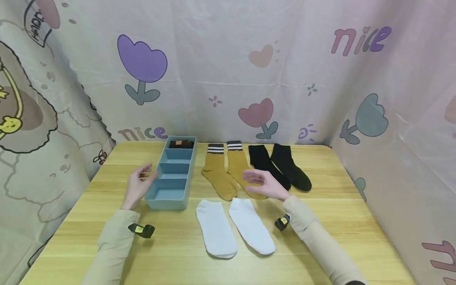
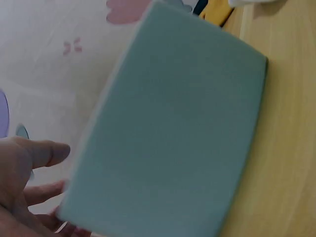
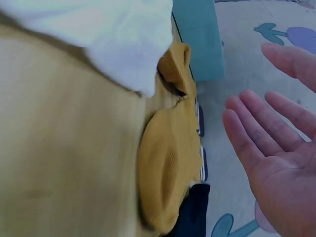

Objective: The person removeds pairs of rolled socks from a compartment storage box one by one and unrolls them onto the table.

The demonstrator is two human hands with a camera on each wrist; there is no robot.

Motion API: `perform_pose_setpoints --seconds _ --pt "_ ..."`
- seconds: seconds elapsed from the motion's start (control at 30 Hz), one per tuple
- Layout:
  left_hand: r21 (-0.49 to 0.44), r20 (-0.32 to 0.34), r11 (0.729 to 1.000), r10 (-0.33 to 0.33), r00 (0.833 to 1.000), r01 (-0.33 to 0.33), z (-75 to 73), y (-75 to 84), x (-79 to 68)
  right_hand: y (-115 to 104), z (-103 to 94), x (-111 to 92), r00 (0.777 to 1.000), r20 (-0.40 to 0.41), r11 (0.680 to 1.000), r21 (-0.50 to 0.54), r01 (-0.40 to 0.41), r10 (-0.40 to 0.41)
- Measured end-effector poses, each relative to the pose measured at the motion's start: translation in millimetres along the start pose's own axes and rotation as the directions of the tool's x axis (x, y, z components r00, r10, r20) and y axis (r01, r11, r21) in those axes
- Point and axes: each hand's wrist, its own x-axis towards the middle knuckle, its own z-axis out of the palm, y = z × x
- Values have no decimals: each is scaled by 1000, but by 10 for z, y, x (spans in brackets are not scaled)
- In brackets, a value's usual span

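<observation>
My left hand (image 1: 138,185) hovers at the left side of a blue-green divided box (image 1: 166,204), fingers loosely bent and holding nothing. The box's far compartment holds a dark brown folded bundle with an orange label (image 1: 179,143). My right hand (image 1: 266,184) hangs in the air over a pair of mustard socks (image 1: 218,168) with striped cuffs, its palm bare in the right wrist view. Two white ankle socks (image 1: 216,229) lie flat side by side nearer to me. Behind and right of the right hand lies a pair of black socks (image 1: 293,168).
Everything lies on a light wooden table (image 1: 342,237). A printed curtain (image 1: 221,59) hangs along the table's back and sides. Each wrist wears a small black camera, such as the left wrist camera (image 1: 142,230).
</observation>
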Motion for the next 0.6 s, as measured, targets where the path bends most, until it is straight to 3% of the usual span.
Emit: perform_pose_setpoints --seconds 0.1,0.2,0.4,0.6 --pt "2 61 999 -52 997 52 -38 -95 9 -32 23 159 1000 -9 1000 22 4 -4" --pt "-1 77 999 -52 996 52 -26 -156 26 -78 62 322 1000 -17 999 48 4 -3" --pt "-79 24 995 -63 998 65 42 -255 60 -207 193 669 1000 -5 999 27 24 -24" --pt "-92 -11 992 -92 996 90 88 -279 49 -288 349 1015 999 -28 999 33 39 -38"
